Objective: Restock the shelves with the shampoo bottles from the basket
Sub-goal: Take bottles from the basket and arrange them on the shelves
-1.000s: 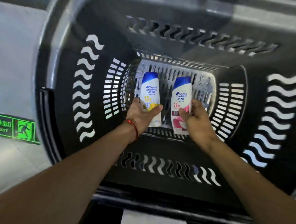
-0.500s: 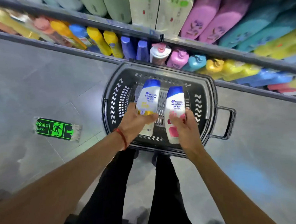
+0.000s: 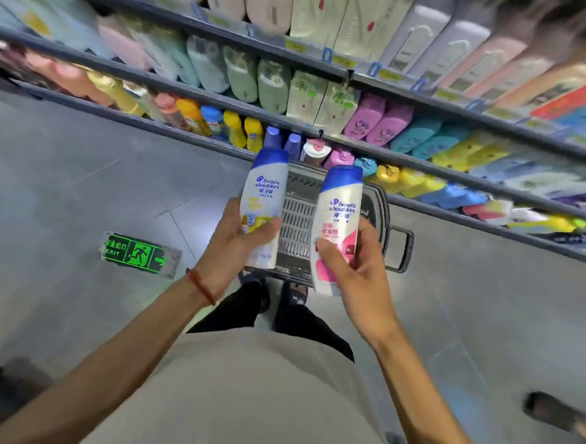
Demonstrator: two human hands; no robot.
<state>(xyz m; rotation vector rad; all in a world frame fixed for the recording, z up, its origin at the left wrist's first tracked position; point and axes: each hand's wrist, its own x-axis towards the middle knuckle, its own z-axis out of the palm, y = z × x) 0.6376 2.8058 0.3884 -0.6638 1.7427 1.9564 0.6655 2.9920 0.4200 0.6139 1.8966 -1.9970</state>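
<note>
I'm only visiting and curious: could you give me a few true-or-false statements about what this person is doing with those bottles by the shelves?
1. The left hand grips the yellow-labelled bottle and the right hand grips the pink-labelled bottle. True.
2. Both bottles have red caps. False: both caps are blue.
3. The basket has both bottles lying in it. False: the hands hold them up above it, and it stands on the floor.
4. A green exit sign lies on the floor to the person's left. True.
</note>
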